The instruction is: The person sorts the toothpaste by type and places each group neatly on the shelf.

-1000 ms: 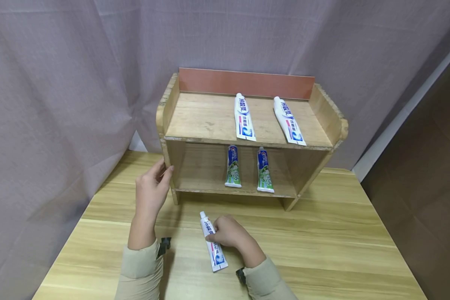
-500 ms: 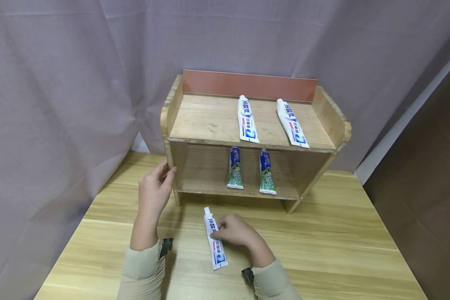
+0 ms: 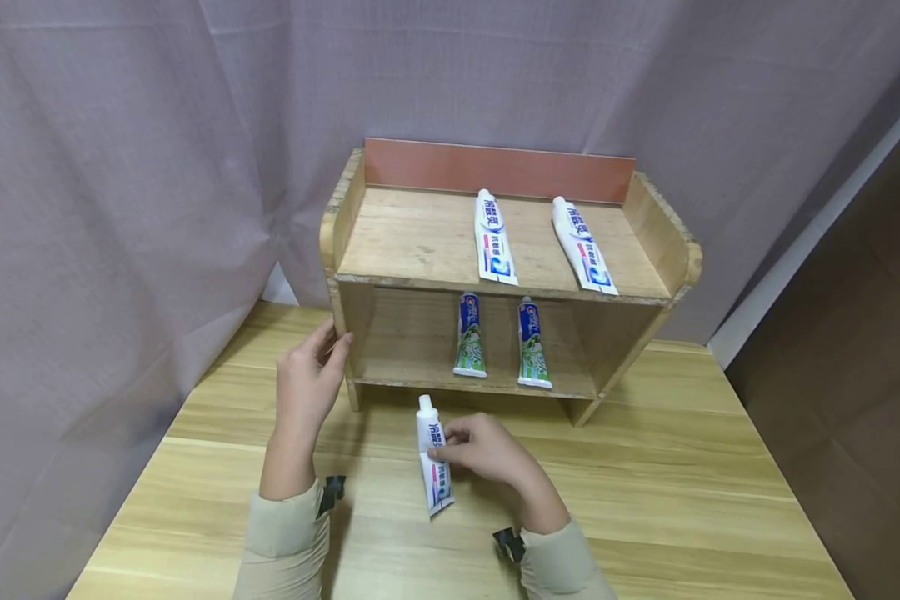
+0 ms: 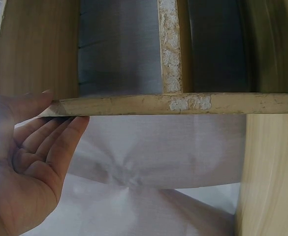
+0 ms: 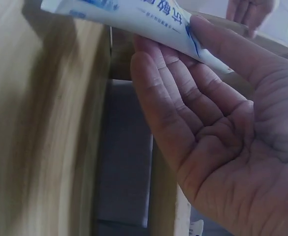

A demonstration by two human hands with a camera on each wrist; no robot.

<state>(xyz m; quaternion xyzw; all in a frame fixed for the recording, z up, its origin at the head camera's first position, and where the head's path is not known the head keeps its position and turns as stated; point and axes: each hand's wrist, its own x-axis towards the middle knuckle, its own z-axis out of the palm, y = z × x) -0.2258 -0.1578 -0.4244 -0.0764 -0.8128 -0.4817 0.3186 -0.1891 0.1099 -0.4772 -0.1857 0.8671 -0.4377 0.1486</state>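
My right hand pinches a white toothpaste tube between thumb and fingers, cap pointing away toward the shelf. In the right wrist view the white tube lies across the fingertips, with the thumb on its other side. A two-tier wooden shelf stands behind it. My left hand holds the shelf's left side panel. From the left wrist view, the thumb is on one face of that panel and the fingers are on the other.
Two white toothpaste tubes lie on the upper tier. Two blue-green toothpaste tubes lie on the lower one. A wooden table bears the shelf, with a grey curtain behind.
My right hand has moved the white tube slightly right and toward the shelf, raising it off the table. The left hand keeps its hold on the side panel.
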